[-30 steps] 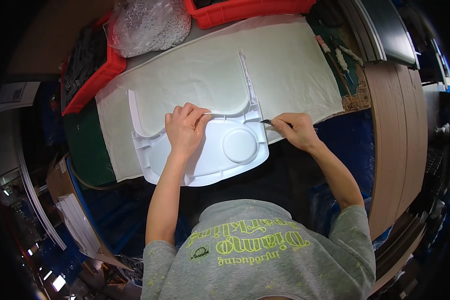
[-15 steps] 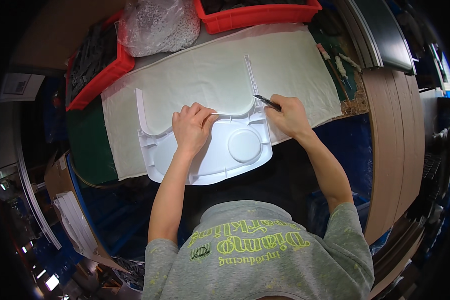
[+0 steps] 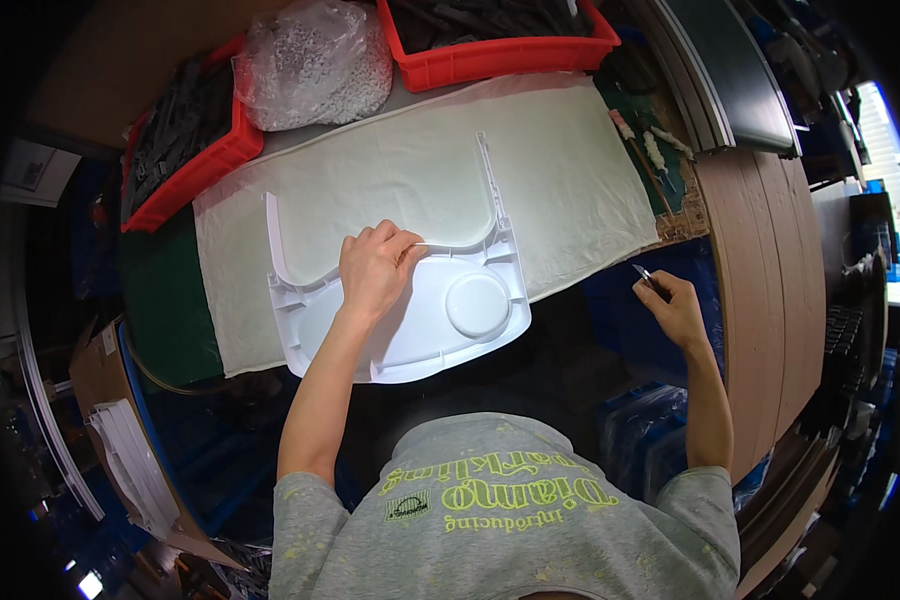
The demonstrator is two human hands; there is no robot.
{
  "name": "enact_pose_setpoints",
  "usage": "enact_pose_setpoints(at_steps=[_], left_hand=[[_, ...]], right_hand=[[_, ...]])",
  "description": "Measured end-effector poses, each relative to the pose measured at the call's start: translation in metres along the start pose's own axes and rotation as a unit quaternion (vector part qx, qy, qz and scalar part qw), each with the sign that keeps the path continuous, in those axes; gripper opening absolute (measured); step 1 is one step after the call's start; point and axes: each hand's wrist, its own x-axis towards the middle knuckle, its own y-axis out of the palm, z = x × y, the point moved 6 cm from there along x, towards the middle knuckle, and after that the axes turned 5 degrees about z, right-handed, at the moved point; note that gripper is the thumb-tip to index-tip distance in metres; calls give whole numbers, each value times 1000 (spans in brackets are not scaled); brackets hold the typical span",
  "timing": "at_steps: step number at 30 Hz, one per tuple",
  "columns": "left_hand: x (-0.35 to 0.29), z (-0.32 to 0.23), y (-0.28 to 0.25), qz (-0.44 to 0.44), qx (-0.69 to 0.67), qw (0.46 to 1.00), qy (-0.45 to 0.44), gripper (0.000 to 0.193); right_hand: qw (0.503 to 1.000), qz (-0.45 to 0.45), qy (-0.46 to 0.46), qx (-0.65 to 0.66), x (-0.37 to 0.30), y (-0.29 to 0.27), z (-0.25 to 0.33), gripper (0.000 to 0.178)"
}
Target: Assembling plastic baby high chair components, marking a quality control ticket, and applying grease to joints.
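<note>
At table, left hand pinching panel, right hand holding knife

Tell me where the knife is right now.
In the head view, the knife is in the right hand, to the right of the white plastic part and apart from it, left of the wooden boards.
</note>
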Motion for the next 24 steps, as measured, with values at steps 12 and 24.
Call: enact_pose_setpoints(at_steps=[12,24], left_hand=[[53,-8,20,18,15,999,23,11],[21,91,-83,-135,-112,980,-91,23]], right_hand=[[928,-231,-180,-230,155,0,61,43],[897,-275,-15,-345,343,-105,176,44]])
